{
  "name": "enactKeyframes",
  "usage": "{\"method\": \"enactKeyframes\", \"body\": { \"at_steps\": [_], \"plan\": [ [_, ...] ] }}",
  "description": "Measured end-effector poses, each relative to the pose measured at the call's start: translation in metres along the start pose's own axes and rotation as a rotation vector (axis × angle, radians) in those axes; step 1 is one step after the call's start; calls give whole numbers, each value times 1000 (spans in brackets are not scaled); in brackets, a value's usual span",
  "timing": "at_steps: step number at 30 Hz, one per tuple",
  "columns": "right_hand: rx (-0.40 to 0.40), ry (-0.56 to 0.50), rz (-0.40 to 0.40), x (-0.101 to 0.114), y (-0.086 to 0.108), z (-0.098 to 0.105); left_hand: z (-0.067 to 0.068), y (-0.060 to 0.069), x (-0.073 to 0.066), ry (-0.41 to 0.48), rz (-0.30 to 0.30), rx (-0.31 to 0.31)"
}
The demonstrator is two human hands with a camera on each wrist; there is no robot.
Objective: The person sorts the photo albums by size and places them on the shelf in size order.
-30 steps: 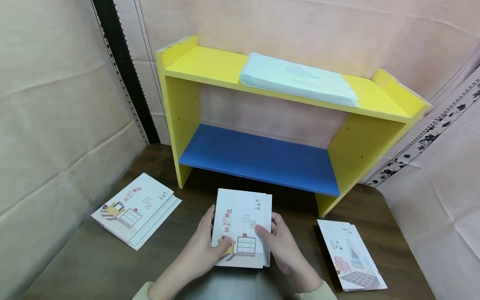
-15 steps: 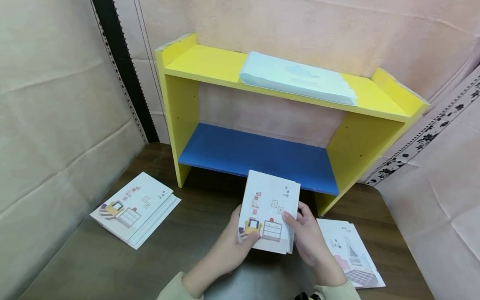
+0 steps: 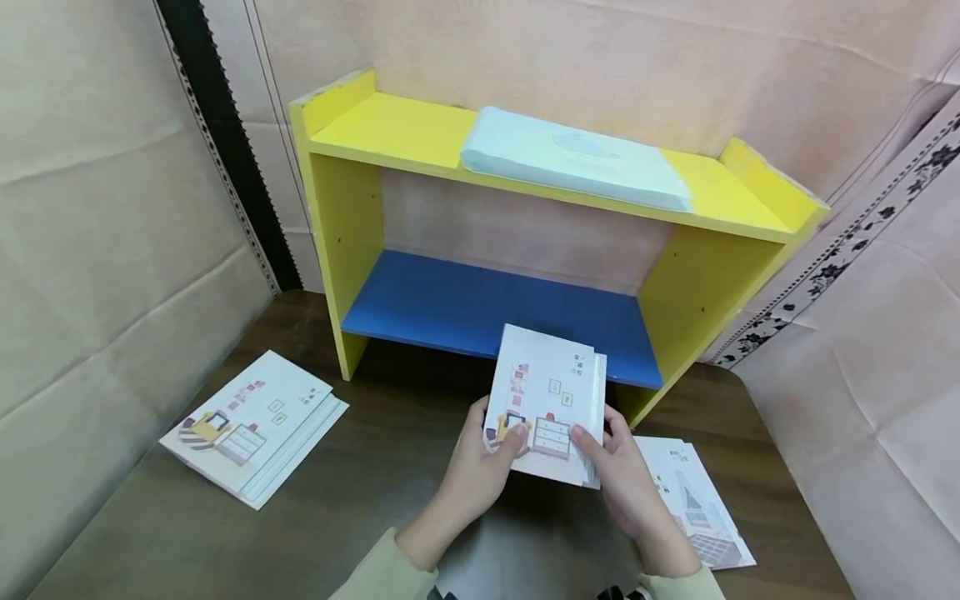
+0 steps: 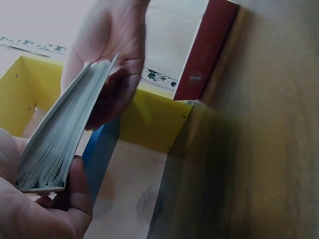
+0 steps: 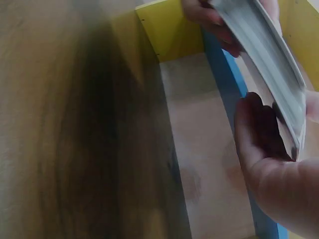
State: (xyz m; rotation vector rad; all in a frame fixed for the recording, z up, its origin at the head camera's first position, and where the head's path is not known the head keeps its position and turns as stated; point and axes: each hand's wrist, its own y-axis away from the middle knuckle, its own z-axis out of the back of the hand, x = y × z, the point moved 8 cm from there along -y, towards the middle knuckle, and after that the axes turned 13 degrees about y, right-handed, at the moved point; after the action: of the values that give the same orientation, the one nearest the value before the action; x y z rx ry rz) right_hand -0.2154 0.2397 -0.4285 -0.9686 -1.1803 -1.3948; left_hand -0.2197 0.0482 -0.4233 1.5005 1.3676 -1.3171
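Note:
A white booklet-like book (image 3: 546, 392) with pink, yellow and grey drawings is held above the table, before the blue shelf. My left hand (image 3: 480, 467) grips its left edge, thumb on the cover; my right hand (image 3: 630, 483) grips the right edge, thumb also on the cover. The left wrist view shows the book's page edges (image 4: 65, 129) between my left hand (image 4: 45, 199) and my right hand (image 4: 112, 55). In the right wrist view, my right hand (image 5: 279, 174) lies along the lower end of the book (image 5: 269, 64).
Behind stands a yellow shelf unit (image 3: 720, 292) with a blue board (image 3: 480, 304); a light blue folded item (image 3: 570, 158) lies on top. White books (image 3: 251, 425) lie at the left on the table (image 3: 315, 517), and others (image 3: 705, 508) at the right, partly behind my right forearm.
Both hands have lifted the book and carried it to the right and toward the blue board. The camera view has shifted slightly. The books at left and right rest where they were.

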Motion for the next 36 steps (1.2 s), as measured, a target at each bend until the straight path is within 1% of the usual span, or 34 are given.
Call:
{"method": "enactKeyframes", "body": {
  "at_steps": [3,6,8,10,14,18,21,23,28,33,36],
  "plan": [
    [16,7,9,-2,2,-4,1,-6,-3,-2,-22,-9],
    [48,7,35,-4,3,-10,5,-11,-6,-14,-29,-15],
    [66,-6,54,-5,3,-14,6,-14,-7,-25,-17,-6],
    [69,-20,68,-6,3,-16,7,-16,-7,-37,5,17],
    [33,-53,77,-8,2,-13,7,-16,-7,-35,72,106],
    [-26,-88,61,-9,2,-6,5,-13,-12,-16,132,224],
    [-60,-112,53,-10,2,0,3,-12,-15,6,163,274],
    [-75,-122,56,-10,3,4,1,-12,-15,32,174,274],
    [-116,-141,58,-7,5,16,-8,-16,-15,90,175,227],
    [-142,-169,59,-4,8,30,-23,-23,-13,139,173,203],
    [-150,-187,76,-4,8,37,-32,-27,-12,175,178,197]
  ]
}}
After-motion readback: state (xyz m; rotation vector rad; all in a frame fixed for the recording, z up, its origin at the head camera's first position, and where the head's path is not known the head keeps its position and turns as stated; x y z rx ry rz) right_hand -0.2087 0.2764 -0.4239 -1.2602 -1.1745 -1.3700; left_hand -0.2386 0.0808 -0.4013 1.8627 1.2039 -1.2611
